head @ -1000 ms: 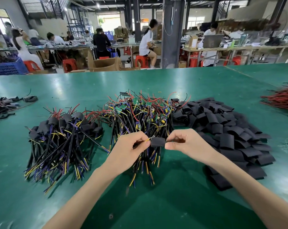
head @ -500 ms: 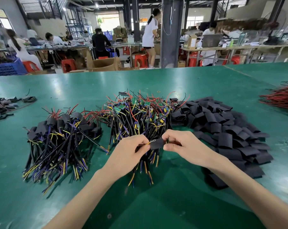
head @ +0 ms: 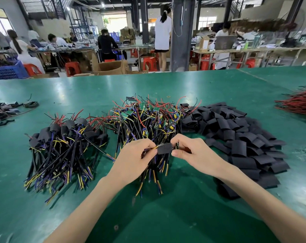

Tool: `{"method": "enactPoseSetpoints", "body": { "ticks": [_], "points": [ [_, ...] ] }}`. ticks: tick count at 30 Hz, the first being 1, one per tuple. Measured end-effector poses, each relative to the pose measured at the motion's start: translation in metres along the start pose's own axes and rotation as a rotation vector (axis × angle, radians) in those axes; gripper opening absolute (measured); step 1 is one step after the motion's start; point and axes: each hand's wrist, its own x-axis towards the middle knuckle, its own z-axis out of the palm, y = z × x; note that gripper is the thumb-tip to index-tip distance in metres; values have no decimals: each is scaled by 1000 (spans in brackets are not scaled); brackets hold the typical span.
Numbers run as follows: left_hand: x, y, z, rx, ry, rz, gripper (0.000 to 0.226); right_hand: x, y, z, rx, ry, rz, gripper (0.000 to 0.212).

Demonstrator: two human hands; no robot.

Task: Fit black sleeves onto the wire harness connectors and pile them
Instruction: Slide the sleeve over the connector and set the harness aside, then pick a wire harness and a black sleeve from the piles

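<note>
Bare hands + forearms, lower frame.
L hand & R hand: slim fingers, short plain nails. L forearm, R forearm bare to btm edge.

Sleeve in hand: a small flat black sleeve, pinched at its right end by the right hand, held up over the middle pile.
Harness in hand: a thin wire harness, held in the fingers of the left hand. A yellow wire with a little metal ring sits at the sleeve's top left edge.
Bare harnesses: the middle pile, with black, yellow, blue and red wires and small green boards showing.
Done harnesses: the left pile, with black sleeves at the far end and wire tips pointing near.
Loose sleeves: a wide heap of sleeves on the right, flat black pieces, touching the middle pile.
</note>
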Motion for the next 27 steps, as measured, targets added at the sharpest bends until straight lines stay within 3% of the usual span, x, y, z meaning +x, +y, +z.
{"method": "enactPoseSetpoints", "body": {
  "ticks": [11, 14, 17, 19, 23, 27],
  "points": [
    [-1, 4, 1, 50, -2, -5, 5, 1, 10, 1, 22, -20, -11, 14],
    [6, 4, -16, 120, 215, -51, 5, 3, 15, 4, -115, 74, 40, 40],
    [14, -12, -42, 239, 598, -112, 11, 5, 24, 2, -450, 229, 126, 56],
    [16, -30, -61, 307, 738, -241, 24, 4, 32, -1, -679, 249, 254, 65],
    [6, -74, -83, 703, 668, -440, 31, 0, 50, -5, -917, 152, 602, 72],
    [-2, -87, -78, 783, 478, -656, 26, -2, 56, -9, -917, 117, 734, 49]
  ]
}}
